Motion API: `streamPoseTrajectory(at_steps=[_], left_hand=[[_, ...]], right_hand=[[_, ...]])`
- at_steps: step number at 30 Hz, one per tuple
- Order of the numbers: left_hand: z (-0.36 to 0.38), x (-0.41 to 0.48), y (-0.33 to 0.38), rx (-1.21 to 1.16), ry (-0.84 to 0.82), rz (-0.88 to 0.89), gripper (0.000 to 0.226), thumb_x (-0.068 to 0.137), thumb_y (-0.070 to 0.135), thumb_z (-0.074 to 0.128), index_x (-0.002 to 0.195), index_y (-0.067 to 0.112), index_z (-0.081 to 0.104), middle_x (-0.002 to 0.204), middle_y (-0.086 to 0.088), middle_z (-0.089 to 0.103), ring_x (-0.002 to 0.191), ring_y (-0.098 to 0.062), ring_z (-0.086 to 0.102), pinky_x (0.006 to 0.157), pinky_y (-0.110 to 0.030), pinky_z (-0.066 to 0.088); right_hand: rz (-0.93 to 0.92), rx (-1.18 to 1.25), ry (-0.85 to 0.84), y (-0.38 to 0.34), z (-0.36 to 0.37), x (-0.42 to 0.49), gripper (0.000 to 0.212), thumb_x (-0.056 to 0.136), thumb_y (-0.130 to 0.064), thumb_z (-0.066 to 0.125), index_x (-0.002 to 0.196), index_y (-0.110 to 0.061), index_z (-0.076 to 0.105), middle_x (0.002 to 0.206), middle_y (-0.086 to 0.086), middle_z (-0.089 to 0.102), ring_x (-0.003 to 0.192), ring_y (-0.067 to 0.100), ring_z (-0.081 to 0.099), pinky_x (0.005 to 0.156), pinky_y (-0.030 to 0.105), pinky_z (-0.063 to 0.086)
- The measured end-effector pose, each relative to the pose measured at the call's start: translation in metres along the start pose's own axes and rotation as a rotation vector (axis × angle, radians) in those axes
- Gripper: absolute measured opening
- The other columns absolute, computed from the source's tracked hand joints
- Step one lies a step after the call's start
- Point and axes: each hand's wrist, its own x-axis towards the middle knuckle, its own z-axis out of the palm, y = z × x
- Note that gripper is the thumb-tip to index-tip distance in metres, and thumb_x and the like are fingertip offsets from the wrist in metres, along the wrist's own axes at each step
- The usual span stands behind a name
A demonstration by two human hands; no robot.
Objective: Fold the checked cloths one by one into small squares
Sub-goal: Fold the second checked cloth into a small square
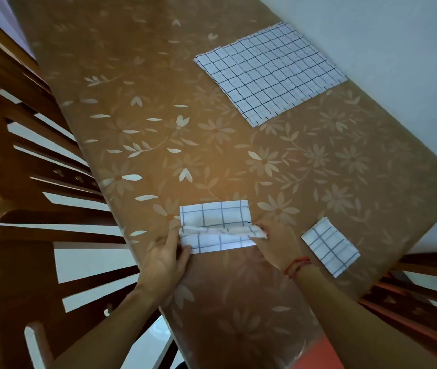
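A white cloth with dark checks (216, 226) lies partly folded near the table's front edge, its near strip turned up toward the far half. My left hand (165, 258) pinches its left end. My right hand (271, 242), with a red string on the wrist, pinches its right end. A small folded checked square (330, 246) lies to the right of my right hand. A stack of flat, unfolded checked cloths (270, 73) rests at the far right of the table.
The table (158, 115) carries a brown cover with pale flowers. Wooden chairs (25, 182) stand along its left side, and another chair (419, 288) is at the near right. A pale wall runs behind the far right edge.
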Motion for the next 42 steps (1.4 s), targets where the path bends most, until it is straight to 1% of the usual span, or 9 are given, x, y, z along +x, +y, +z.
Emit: streamPoseTrajectory(at_steps=[3,7,12,16,20,24,29,34,42], left_hand=[[-0.001,0.005,0.002,0.028,0.001,-0.024,0.045,0.089,0.022,0.064,0.130,0.010,0.049,0.068,0.004,0.059,0.073,-0.023,0.058,0.073,-0.038,0.048],[0.002,0.008,-0.006,0.137,-0.012,-0.005,0.052,0.089,0.034,0.055,0.135,0.010,0.047,0.069,0.003,0.060,0.082,-0.023,0.057,0.081,-0.043,0.049],[0.009,0.008,-0.019,0.260,-0.018,0.019,0.056,0.092,0.042,0.049,0.139,0.013,0.043,0.124,-0.008,0.059,0.113,-0.026,0.052,0.094,-0.044,0.045],[0.003,0.010,-0.020,0.377,-0.019,0.169,0.056,0.091,0.039,0.050,0.139,0.009,0.045,0.136,-0.010,0.051,0.111,-0.026,0.052,0.088,-0.042,0.045],[0.001,0.020,-0.029,0.464,-0.134,0.291,0.061,0.095,0.039,0.043,0.147,0.006,0.037,0.156,-0.010,0.030,0.143,-0.024,0.028,0.111,-0.047,0.031],[0.002,0.023,-0.035,0.511,-0.223,0.274,0.062,0.099,0.043,0.036,0.148,0.004,0.034,0.159,-0.011,0.023,0.147,-0.023,0.019,0.114,-0.051,0.028],[0.005,0.022,-0.037,0.521,-0.247,0.259,0.061,0.101,0.041,0.022,0.148,0.004,0.033,0.159,-0.012,0.023,0.147,-0.024,0.021,0.112,-0.051,0.032],[0.007,0.021,-0.042,0.536,-0.246,0.301,0.060,0.097,0.032,0.026,0.149,0.004,0.031,0.158,-0.014,0.024,0.148,-0.025,0.019,0.113,-0.051,0.028],[0.004,0.024,-0.046,0.558,-0.267,0.336,0.065,0.098,0.040,0.024,0.150,0.001,0.026,0.158,-0.016,0.021,0.148,-0.026,0.016,0.117,-0.049,0.023]], right_hand=[[0.024,0.020,0.051,-0.001,0.007,0.006,0.040,0.088,-0.038,0.061,0.059,-0.024,0.038,0.053,-0.006,0.040,0.053,0.009,0.042,0.054,0.022,0.030],[-0.011,-0.023,0.028,-0.001,0.011,0.016,0.014,0.089,-0.040,0.057,0.088,-0.027,0.060,0.066,-0.008,0.056,0.063,0.005,0.054,0.058,0.022,0.037],[0.019,-0.016,0.034,-0.006,0.013,0.019,0.014,0.088,-0.036,0.057,0.100,-0.030,0.058,0.061,-0.014,0.049,0.061,0.004,0.052,0.060,0.023,0.041],[0.018,0.012,0.072,-0.005,0.013,0.018,0.019,0.086,-0.036,0.062,0.104,-0.034,0.055,0.059,-0.013,0.050,0.058,0.004,0.053,0.056,0.021,0.040],[0.001,-0.023,0.122,-0.008,0.016,0.016,0.034,0.086,-0.038,0.062,0.118,-0.034,0.053,0.084,-0.015,0.056,0.070,0.006,0.057,0.064,0.025,0.046],[-0.212,-0.241,0.260,-0.027,0.023,0.014,0.048,0.091,-0.041,0.052,0.135,-0.024,0.049,0.124,0.002,0.049,0.114,0.022,0.050,0.088,0.036,0.050],[-0.564,-0.396,0.024,-0.075,0.063,0.009,0.057,0.097,-0.036,0.036,0.147,-0.009,0.034,0.158,0.012,0.021,0.146,0.026,0.018,0.116,0.039,0.023],[-0.613,-0.504,-0.097,-0.081,0.099,0.014,0.060,0.101,-0.035,0.020,0.152,-0.004,0.016,0.161,0.013,0.012,0.149,0.023,0.005,0.120,0.042,0.016],[-0.579,-0.582,-0.101,-0.068,0.099,0.022,0.069,0.099,-0.049,0.026,0.152,-0.005,0.020,0.161,0.012,0.012,0.149,0.023,0.006,0.120,0.043,0.016]])
